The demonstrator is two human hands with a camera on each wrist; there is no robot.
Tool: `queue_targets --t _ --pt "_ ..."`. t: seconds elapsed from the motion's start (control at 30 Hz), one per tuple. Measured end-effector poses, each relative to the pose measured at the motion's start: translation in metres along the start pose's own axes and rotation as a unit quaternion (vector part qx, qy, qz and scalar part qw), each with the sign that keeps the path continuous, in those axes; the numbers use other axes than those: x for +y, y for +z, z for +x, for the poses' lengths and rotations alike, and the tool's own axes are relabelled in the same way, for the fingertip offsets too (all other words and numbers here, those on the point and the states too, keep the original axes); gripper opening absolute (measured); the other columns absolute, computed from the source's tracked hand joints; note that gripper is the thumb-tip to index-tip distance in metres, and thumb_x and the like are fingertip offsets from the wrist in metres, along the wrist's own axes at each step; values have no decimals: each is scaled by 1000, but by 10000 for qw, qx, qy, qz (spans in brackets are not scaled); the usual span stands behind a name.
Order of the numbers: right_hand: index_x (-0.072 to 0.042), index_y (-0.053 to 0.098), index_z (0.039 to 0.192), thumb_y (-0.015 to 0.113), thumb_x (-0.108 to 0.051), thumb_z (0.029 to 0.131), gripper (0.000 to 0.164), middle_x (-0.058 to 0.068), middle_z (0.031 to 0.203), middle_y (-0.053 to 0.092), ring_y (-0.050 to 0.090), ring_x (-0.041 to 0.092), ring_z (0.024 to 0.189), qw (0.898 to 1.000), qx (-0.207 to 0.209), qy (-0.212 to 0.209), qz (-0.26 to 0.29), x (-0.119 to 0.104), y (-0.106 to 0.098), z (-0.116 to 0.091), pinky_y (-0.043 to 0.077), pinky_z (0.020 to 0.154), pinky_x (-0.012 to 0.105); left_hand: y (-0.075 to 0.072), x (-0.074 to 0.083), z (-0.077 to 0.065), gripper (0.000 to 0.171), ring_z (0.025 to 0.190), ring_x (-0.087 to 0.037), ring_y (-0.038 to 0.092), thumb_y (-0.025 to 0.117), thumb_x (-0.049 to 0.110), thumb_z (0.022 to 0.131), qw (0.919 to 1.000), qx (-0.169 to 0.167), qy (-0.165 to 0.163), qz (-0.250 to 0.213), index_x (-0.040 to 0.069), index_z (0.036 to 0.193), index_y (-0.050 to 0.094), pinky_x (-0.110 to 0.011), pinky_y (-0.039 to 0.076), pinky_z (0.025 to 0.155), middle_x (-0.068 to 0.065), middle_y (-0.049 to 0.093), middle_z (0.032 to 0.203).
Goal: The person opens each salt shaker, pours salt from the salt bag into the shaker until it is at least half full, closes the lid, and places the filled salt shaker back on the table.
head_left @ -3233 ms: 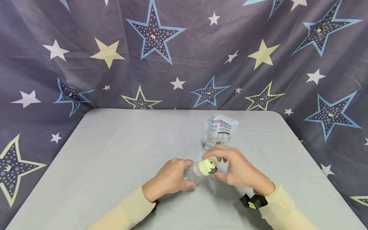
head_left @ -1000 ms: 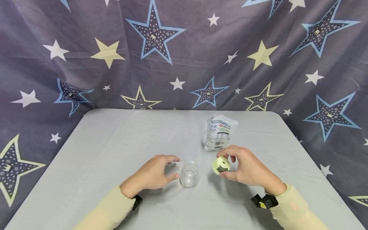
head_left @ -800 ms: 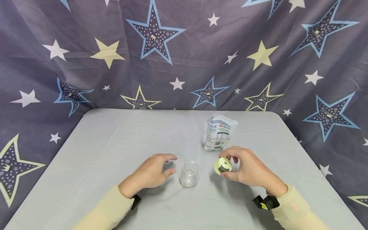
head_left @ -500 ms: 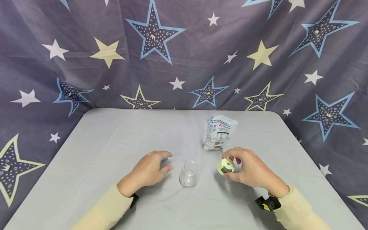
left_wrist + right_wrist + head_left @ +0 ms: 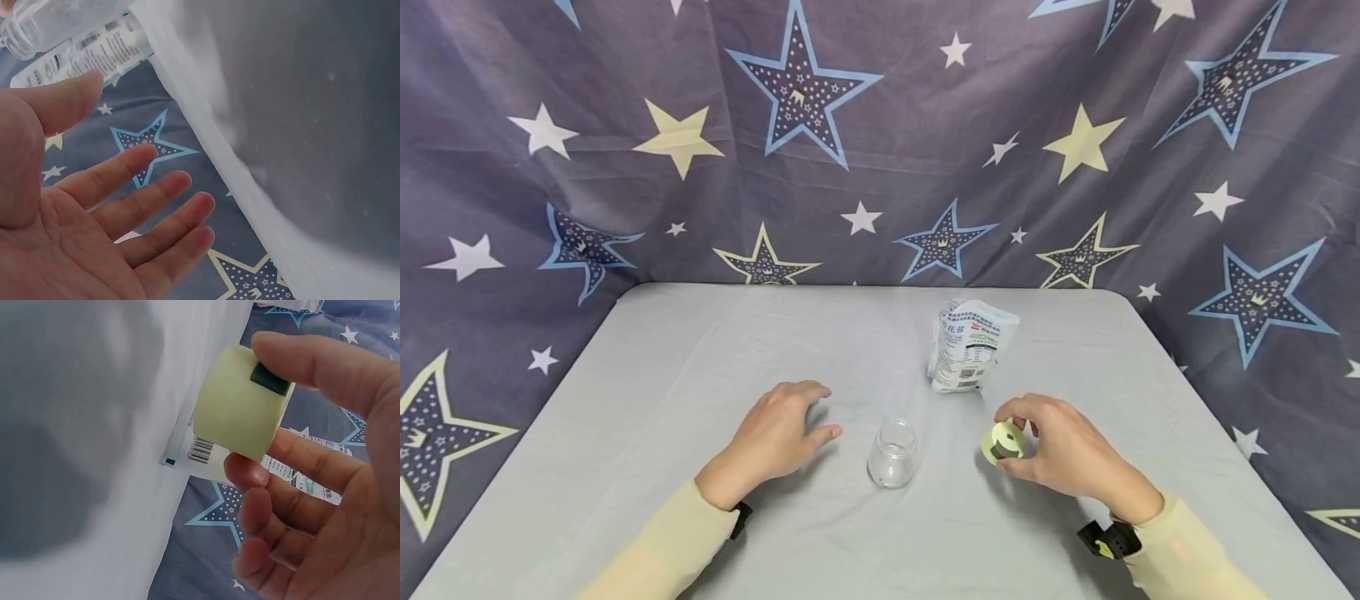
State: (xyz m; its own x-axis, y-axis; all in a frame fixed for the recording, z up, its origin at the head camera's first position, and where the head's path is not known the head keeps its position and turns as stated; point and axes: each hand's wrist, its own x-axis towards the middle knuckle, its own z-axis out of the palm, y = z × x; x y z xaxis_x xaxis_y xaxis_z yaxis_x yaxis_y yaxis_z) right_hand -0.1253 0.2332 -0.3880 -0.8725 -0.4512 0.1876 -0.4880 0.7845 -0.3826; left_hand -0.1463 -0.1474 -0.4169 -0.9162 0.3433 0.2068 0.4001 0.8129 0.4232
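A small clear glass jar (image 5: 892,467) stands upright on the table between my hands, its mouth uncovered. My right hand (image 5: 1063,450) holds its pale yellow-green lid (image 5: 1003,441), tilted, low over the table to the right of the jar. In the right wrist view, the thumb presses by the dark flap of the lid (image 5: 234,403) while a finger supports the opposite side. My left hand (image 5: 775,433) is to the left of the jar, apart from it, holding nothing. The left wrist view shows its fingers (image 5: 156,203) extended and spread, the jar (image 5: 69,28) beyond the thumb.
Behind the jar, slightly right, a white printed pouch (image 5: 970,350) stands upright on the grey-white table (image 5: 737,350). A dark curtain (image 5: 880,125) with stars hangs along the table's back and sides.
Earlier both hands gripped the lidded jar. Now the lid is off in my right hand, which has moved right and slightly nearer. My left hand let go of the jar and drew away left.
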Motion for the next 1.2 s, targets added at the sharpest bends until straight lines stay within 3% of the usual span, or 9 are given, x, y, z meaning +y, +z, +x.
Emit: queue_targets --t 0.4,0.67,1.2 --pt "-23 72 100 96 -22 64 43 -12 82 57 48 8 69 9993 -198 274 -165 5 3 -7 40 59 26 -1 -3 -1 52 124 -41 58 83 32 88 9999 22 -148 51 2 127 68 -56 45 104 -15 66 132" --pt "-22 71 101 97 -22 63 46 -8 86 60 52 11 75 9960 -571 653 -211 5 5 -8 43 61 31 -1 -4 -2 52 125 -40 58 83 32 88 9999 -2 -156 41 2 127 68 -56 44 104 -14 66 132" --pt "-24 70 98 99 -22 61 47 -9 84 59 53 12 77 9931 -838 759 -305 6 11 -11 46 64 34 -1 -3 0 52 124 -39 59 83 32 88 9999 15 -145 51 3 128 68 -55 45 103 -14 67 132"
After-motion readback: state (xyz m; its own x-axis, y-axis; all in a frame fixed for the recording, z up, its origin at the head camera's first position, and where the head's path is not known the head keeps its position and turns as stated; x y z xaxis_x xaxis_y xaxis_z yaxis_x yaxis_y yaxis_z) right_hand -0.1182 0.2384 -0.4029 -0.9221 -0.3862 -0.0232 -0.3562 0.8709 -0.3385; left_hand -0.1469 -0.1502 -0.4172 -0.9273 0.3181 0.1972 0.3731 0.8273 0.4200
